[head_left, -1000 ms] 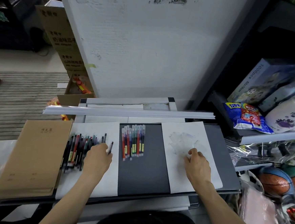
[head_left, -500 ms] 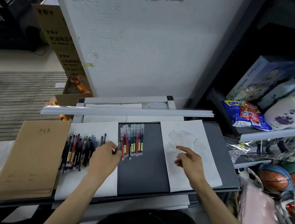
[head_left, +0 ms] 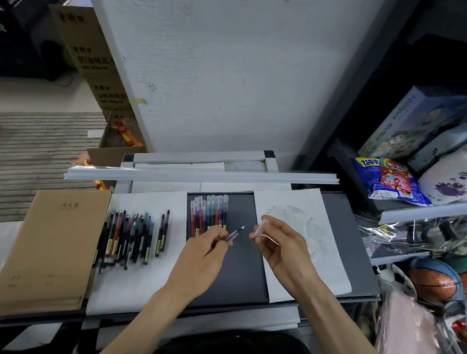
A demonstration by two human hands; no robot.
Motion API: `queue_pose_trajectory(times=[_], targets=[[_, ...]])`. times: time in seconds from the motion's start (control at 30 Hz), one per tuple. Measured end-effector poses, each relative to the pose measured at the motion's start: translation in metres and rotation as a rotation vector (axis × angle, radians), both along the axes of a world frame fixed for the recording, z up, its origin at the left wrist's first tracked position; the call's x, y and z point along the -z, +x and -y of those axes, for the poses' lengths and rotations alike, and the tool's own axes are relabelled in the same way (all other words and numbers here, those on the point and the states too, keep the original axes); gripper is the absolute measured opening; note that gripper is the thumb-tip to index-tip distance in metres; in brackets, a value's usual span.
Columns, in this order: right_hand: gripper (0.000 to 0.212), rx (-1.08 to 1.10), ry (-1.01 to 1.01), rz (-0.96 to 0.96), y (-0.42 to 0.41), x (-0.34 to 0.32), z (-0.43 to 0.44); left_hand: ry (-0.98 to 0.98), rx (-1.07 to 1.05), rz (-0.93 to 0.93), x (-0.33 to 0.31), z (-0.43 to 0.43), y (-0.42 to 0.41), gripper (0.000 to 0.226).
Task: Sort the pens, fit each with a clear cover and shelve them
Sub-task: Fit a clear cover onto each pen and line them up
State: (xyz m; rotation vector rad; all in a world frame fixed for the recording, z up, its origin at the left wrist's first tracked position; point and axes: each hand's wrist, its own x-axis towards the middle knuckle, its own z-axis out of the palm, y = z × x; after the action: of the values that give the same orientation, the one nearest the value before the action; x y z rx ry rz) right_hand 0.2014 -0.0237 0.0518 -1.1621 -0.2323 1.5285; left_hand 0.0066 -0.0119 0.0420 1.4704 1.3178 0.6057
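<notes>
Pens (head_left: 132, 236), slim sticks with barrels in mixed colours, lie in a loose bunch at the left of the flat, dark grey counter (head_left: 344, 247), the broadest surface here; along its far edge runs a long white rail (head_left: 199, 175); at the far left sits a squared stack of matt brown notebooks (head_left: 51, 246); two white paper sheets come next, the left sheet (head_left: 134, 286) under the bunch, the right sheet (head_left: 317, 267) bearing a faint heap of clear covers (head_left: 293, 218), glossy and too blurred to count; between the sheets, on the bare counter, a tidy row of covered pens (head_left: 210, 214) lies side by side, their tops frosted; the left hand (head_left: 201, 255) is curled, pinching one pen (head_left: 234, 234) by its translucent barrel, the dark tip pointing up and to the right; the right hand (head_left: 280, 244) pinches a single clear cover (head_left: 260, 229), a small tube, between thumb and fingertips; tip and cover are near but apart.
</notes>
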Motion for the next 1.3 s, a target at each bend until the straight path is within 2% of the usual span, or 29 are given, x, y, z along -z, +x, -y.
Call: queue_pose_trajectory(times=[0.2, 0.43, 0.57, 0.8, 0.97, 1.07, 1.13, 1.3], targets=[[0.014, 0.032, 0.081, 0.027, -0.006, -0.008, -0.001, 0.009, 0.028, 0.021, -0.002, 0.004, 0.006, 0.023], [0.017, -0.047, 0.137, 0.279, -0.021, 0.005, 0.005, -0.004, 0.025, 0.068, 0.0, 0.001, 0.008, 0.023], [0.015, -0.017, 0.129, 0.307, -0.028, 0.011, 0.008, -0.108, -0.025, 0.134, 0.005, -0.002, 0.009, 0.029], [0.014, -0.065, 0.168, 0.351, -0.029, 0.017, 0.004, -0.442, -0.15, 0.355, 0.001, 0.0, 0.012, 0.032], [0.016, -0.138, 0.204, 0.445, -0.024, 0.02, -0.001, -0.511, -0.183, 0.467, 0.008, 0.0, 0.014, 0.026], [0.021, -0.196, 0.127, 0.624, -0.019, 0.031, -0.003, -0.352, -0.164, 0.281, 0.018, -0.005, 0.015, 0.024], [0.022, -0.272, 0.037, 0.853, -0.013, 0.043, 0.0, -0.195, -0.175, 0.072, 0.031, -0.012, 0.011, 0.021], [0.026, -0.447, -0.114, 1.413, 0.017, 0.061, 0.016, -0.05, -0.301, -0.213, 0.051, -0.036, -0.017, 0.013]])
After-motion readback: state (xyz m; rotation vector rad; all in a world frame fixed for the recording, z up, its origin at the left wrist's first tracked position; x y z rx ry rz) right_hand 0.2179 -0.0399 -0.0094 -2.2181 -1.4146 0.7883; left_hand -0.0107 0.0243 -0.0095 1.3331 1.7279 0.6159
